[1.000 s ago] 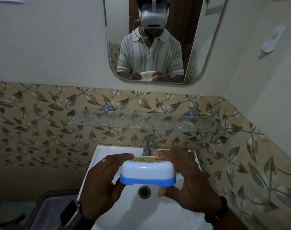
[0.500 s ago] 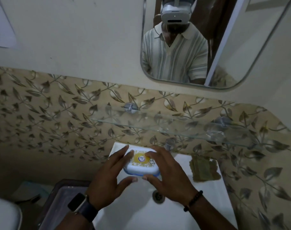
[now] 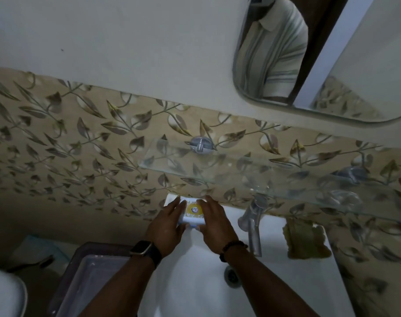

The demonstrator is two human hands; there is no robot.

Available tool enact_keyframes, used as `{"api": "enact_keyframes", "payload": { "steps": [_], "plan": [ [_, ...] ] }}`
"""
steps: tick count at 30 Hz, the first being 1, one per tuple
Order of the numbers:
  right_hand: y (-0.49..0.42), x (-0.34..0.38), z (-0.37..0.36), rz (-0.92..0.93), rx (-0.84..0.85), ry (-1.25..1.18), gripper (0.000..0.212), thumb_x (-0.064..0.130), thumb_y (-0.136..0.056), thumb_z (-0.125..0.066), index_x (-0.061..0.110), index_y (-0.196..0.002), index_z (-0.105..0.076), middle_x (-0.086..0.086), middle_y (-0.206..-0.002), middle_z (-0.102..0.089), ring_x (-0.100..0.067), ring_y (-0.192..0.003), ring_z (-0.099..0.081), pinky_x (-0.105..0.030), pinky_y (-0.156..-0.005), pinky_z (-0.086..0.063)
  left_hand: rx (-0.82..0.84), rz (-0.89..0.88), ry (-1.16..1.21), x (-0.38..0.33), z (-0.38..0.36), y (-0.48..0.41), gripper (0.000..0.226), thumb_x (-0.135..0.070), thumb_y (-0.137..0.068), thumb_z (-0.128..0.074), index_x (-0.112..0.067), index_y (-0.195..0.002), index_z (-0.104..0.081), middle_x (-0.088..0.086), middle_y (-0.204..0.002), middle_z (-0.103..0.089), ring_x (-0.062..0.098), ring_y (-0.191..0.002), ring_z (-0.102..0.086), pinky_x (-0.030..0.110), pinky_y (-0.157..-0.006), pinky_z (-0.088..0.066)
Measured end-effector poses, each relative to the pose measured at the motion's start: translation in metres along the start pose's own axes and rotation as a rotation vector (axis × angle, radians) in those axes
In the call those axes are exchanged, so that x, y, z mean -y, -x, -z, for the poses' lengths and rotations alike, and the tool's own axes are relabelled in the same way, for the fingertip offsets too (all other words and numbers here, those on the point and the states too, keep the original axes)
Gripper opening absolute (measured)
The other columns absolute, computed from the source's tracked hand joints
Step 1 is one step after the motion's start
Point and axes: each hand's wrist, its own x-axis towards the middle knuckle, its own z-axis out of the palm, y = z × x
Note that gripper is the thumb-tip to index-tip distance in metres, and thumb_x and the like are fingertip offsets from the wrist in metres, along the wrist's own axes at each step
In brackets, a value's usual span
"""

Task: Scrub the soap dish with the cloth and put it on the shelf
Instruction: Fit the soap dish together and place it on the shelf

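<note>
Fingers (image 3: 175, 203) of left hand (image 3: 166, 225) and right hand (image 3: 216, 225) straight, held together, bracketing white-lidded blue-based plastic soap dish (image 3: 193, 212) on white ceramic sink's (image 3: 190, 289) back-left corner, likely steadying it below clear glass shelf (image 3: 240, 171); tan cloth (image 3: 306, 239) lies apart, past chrome tap (image 3: 252, 223).

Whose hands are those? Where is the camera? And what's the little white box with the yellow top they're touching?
There's no robot here, just a person. The camera sits on their head and looks down, so you see what they see. The arms are theirs: the left hand, with a watch on its wrist, and the right hand. Between them is a white and blue soap dish, at the back left corner of the white sink. Their fingers lie fairly straight against its sides. A brownish cloth lies on the sink's right side, beside the metal tap. Above is a glass shelf. The mirror shows the person's striped shirt.
</note>
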Motion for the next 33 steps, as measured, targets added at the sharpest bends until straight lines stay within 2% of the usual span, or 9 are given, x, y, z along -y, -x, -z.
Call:
{"api": "enact_keyframes", "payload": {
  "steps": [4,8,12,17,20,23,26,30,33],
  "plan": [
    [-0.008,-0.007,-0.024,-0.066,0.07,0.03,0.076,0.015,-0.093,-0.067,0.022,-0.155,-0.024,-0.004,-0.167,-0.009,-0.027,-0.153,-0.011,-0.04,-0.123,-0.022,0.058,-0.045,-0.078,0.014,-0.018,-0.001,0.071,-0.017,-0.072,-0.084,-0.004,-0.137,-0.058,0.016,-0.147,-0.054,0.038,-0.116,-0.066,0.045,-0.087,-0.059],
    [-0.008,-0.009,-0.034,-0.068,0.014,0.002,0.075,0.01,-0.092,-0.066,0.022,-0.155,-0.026,-0.004,-0.167,-0.011,-0.027,-0.153,-0.01,-0.04,-0.125,-0.018,0.027,-0.015,-0.083,0.017,-0.018,-0.006,0.067,-0.022,-0.079,-0.079,-0.01,-0.141,-0.055,0.008,-0.153,-0.049,0.034,-0.121,-0.062,0.042,-0.092,-0.057],
    [-0.006,-0.008,-0.035,-0.072,-0.002,-0.015,0.075,0.01,-0.093,-0.065,0.023,-0.155,-0.024,-0.005,-0.167,-0.008,-0.027,-0.154,-0.009,-0.041,-0.125,-0.018,0.025,-0.001,-0.092,0.017,-0.017,-0.006,0.065,-0.023,-0.081,-0.079,-0.013,-0.141,-0.056,0.006,-0.153,-0.049,0.034,-0.118,-0.064,0.044,-0.087,-0.058],
    [-0.006,-0.007,-0.035,-0.103,-0.012,0.006,0.075,0.013,-0.096,-0.063,0.028,-0.157,-0.02,-0.004,-0.168,-0.002,-0.024,-0.153,-0.012,-0.037,-0.121,-0.027,0.05,0.08,-0.061,0.017,-0.015,-0.005,0.064,-0.029,-0.095,-0.061,-0.032,-0.153,-0.035,0.002,-0.163,-0.031,0.03,-0.134,-0.05,0.04,-0.104,-0.048],
    [-0.003,-0.005,-0.034,-0.094,-0.045,0.026,0.073,0.016,-0.095,-0.064,0.028,-0.155,-0.022,-0.004,-0.167,-0.009,-0.026,-0.15,-0.019,-0.037,-0.119,-0.031,0.043,0.097,0.003,0.016,-0.013,-0.004,0.065,-0.026,-0.093,-0.063,-0.036,-0.151,-0.036,0.005,-0.16,-0.039,0.03,-0.133,-0.051,0.04,-0.104,-0.048],
    [0.008,0.001,-0.029,-0.026,-0.148,0.033,0.074,0.021,-0.094,-0.067,0.03,-0.153,-0.024,-0.006,-0.165,-0.017,-0.028,-0.148,-0.025,-0.042,-0.116,-0.038,-0.068,0.008,0.079,0.012,-0.005,0.009,0.06,-0.031,-0.089,-0.063,-0.032,-0.146,-0.044,0.009,-0.15,-0.052,0.032,-0.126,-0.058,0.043,-0.098,-0.053],
    [0.032,0.011,-0.009,0.153,-0.354,0.07,0.074,0.022,-0.092,-0.07,0.029,-0.152,-0.029,-0.013,-0.158,-0.033,-0.032,-0.143,-0.037,-0.047,-0.109,-0.046,-0.209,-0.099,0.141,-0.006,0.017,0.03,0.058,-0.05,-0.095,-0.048,-0.019,-0.143,-0.053,0.009,-0.149,-0.052,0.026,-0.132,-0.052,0.033,-0.106,-0.043],
    [0.065,0.036,0.034,0.412,-0.604,0.14,0.056,0.024,-0.094,-0.07,0.019,-0.146,-0.048,-0.021,-0.152,-0.044,-0.036,-0.141,-0.042,-0.05,-0.107,-0.045,-0.4,-0.188,0.211,-0.041,0.044,0.062,0.057,-0.051,-0.096,-0.047,-0.012,-0.137,-0.058,0.007,-0.147,-0.05,0.028,-0.131,-0.051,0.025,-0.111,-0.036],
    [0.083,0.055,0.068,0.52,-0.746,0.195,0.051,0.024,-0.092,-0.073,0.02,-0.14,-0.056,-0.019,-0.152,-0.044,-0.036,-0.142,-0.042,-0.05,-0.107,-0.045,-0.537,-0.222,0.232,-0.072,0.06,0.075,0.058,-0.051,-0.095,-0.049,-0.009,-0.133,-0.057,0.01,-0.144,-0.049,0.032,-0.128,-0.052,0.02,-0.115,-0.029]
  ]
}}
